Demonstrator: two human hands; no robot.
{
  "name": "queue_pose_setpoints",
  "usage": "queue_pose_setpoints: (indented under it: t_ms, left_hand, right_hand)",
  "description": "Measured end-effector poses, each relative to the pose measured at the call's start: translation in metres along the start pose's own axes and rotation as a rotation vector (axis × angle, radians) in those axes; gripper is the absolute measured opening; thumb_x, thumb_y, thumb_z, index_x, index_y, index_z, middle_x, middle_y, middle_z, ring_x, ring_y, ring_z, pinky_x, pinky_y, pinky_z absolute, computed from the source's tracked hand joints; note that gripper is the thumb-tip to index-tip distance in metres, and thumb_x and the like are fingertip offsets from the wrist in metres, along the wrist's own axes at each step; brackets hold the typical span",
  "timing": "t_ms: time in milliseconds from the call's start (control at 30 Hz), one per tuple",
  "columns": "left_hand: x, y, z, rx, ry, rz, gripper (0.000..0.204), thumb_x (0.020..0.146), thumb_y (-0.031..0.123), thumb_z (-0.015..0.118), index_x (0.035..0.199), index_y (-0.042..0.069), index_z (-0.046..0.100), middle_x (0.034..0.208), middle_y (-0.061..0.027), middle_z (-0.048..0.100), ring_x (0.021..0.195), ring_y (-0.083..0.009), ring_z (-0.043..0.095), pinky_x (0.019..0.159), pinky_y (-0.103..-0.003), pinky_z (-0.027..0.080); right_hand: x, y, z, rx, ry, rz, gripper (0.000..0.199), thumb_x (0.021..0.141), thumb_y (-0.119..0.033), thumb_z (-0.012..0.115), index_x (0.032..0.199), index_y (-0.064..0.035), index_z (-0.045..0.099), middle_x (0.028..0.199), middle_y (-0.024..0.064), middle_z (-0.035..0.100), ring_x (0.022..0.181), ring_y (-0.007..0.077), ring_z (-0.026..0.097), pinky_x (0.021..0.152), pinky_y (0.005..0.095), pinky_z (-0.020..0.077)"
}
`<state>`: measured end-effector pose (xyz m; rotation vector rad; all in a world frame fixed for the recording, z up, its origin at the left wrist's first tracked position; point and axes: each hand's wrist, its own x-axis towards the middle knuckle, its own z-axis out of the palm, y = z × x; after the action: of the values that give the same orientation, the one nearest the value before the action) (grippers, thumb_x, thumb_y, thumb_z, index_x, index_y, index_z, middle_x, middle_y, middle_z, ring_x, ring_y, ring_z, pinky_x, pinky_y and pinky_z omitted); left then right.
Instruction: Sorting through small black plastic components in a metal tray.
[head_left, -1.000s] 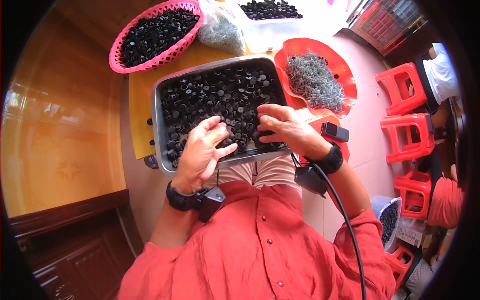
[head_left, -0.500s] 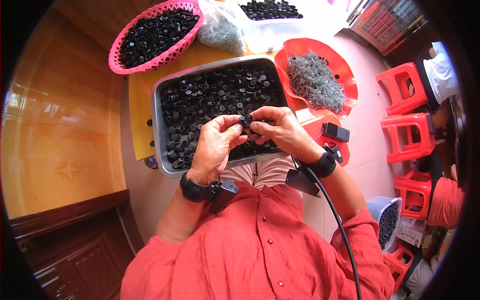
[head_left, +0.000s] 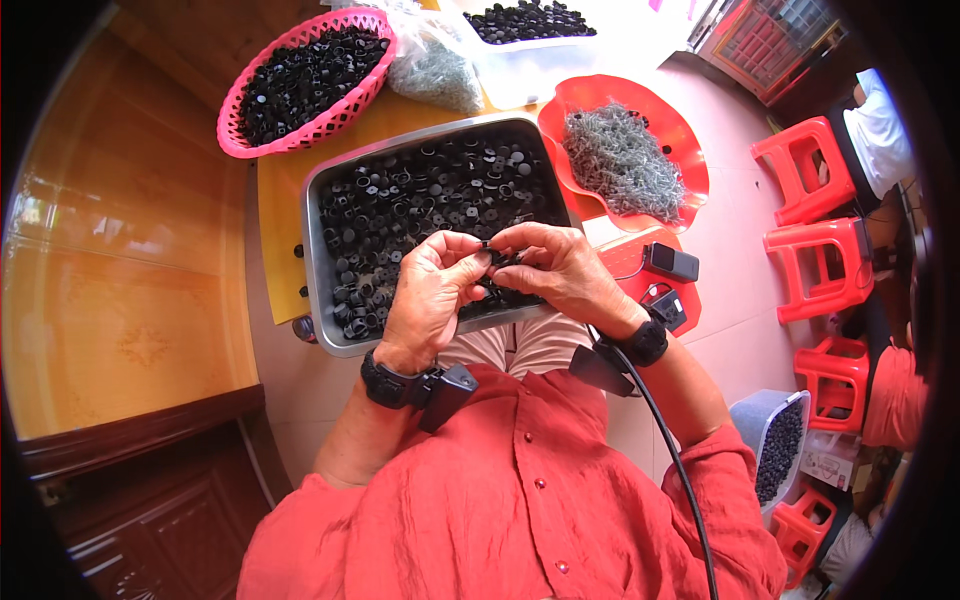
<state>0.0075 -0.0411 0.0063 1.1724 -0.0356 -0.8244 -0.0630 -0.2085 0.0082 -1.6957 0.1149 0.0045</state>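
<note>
Yellow tbl (head_left: 280, 225) lay beyond & left of the fingers. Metal tray (head_left: 313, 240) sat directly below them, near edge by the person's thighs, loaded w/ loose blk pcs (head_left: 400, 205). Past the fingers, far left: pink basket (head_left: 345, 113) of more blk bits; right of that, clear bag (head_left: 437, 72), then white tub (head_left: 530, 72). Beyond & right of the fingers: wavy red dish (head_left: 692, 130) heaped w/ thin silvery pcs (head_left: 625, 165). Just right of the R hand, blk device (head_left: 672, 262) on a red surface. Farther right, pinkish tiled floor (head_left: 720, 330), red stools (head_left: 822, 275), a pale-blue bin (head_left: 747, 425) of dark pcs, plus other ppl at the edge. Well left of the fingers, shiny wood panel (head_left: 130, 300).

Small blk part (head_left: 487, 244) was btwn the two sets of fingertips, over the tray's near half. Too tiny & covered to tell which way it pointed or how its long axis ran.

L hand (head_left: 425, 290): thumb & index pinched nearly together on the part. R hand (head_left: 560, 265): same, thumb & index closed in on its other side; other fingers curled under, can't tell if they held anything.
</note>
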Motion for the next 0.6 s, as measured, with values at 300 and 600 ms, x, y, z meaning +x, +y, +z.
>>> queue_pose_setpoints:
  t_ms: [300,600]
  left_hand:
    - [-0.004,0.004,0.002,-0.059,-0.051,-0.04,0.025,0.086,0.005,0.062,0.11,0.002,0.053,0.094,-0.0046,0.061,0.078,-0.0098,0.061,0.059,-0.018,0.049]
    - [-0.003,0.002,0.002,0.119,-0.102,-0.015,0.019,0.085,0.007,0.064,0.104,0.005,0.059,0.089,-0.002,0.063,0.075,-0.0081,0.059,0.062,-0.02,0.046]
  right_hand:
    - [-0.004,0.004,0.001,-0.073,0.101,-0.109,0.024,0.081,-0.009,0.066,0.104,-0.0024,0.063,0.084,0.0082,0.066,0.074,0.0104,0.061,0.062,0.0269,0.0504]
    - [-0.004,-0.005,0.0,-0.144,0.092,-0.091,0.013,0.079,-0.005,0.065,0.092,-0.0013,0.066,0.081,0.0092,0.065,0.073,0.0132,0.062,0.065,0.0273,0.0496]
